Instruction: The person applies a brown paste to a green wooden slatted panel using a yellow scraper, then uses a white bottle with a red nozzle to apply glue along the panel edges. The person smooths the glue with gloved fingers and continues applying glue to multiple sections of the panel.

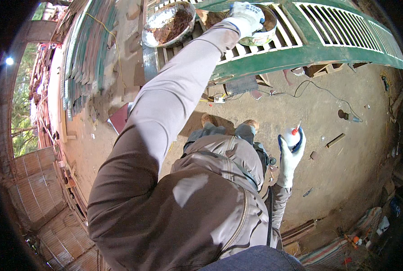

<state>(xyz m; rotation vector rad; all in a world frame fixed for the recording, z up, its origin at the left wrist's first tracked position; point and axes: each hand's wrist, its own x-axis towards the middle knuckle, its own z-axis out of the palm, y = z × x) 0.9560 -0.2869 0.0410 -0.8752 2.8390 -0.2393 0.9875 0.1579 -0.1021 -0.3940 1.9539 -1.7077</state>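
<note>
My left hand (246, 19), in a white glove with blue print, reaches far forward over a round tub (268, 32). It is at the tub's left rim, and its fingers are mostly hidden, so I cannot tell whether they grip anything. Left of it stands a pale oval basin (152, 23) with reddish-brown powder or crumbs inside. Both containers rest on a green frame with white slats (242, 67). My right hand (292, 158), in a white and blue glove, is held low at my right side, its fingers closed around a white squeeze bottle (292, 138) with a red-based nozzle.
Long thin green and grey strips (86, 58) lie stacked at the left. A black cable (296, 92) runs over the floor past a white socket block (219, 100). A wooden stick (335, 140) and small scraps lie right of me. Striped sacking (325, 253) is at the lower right.
</note>
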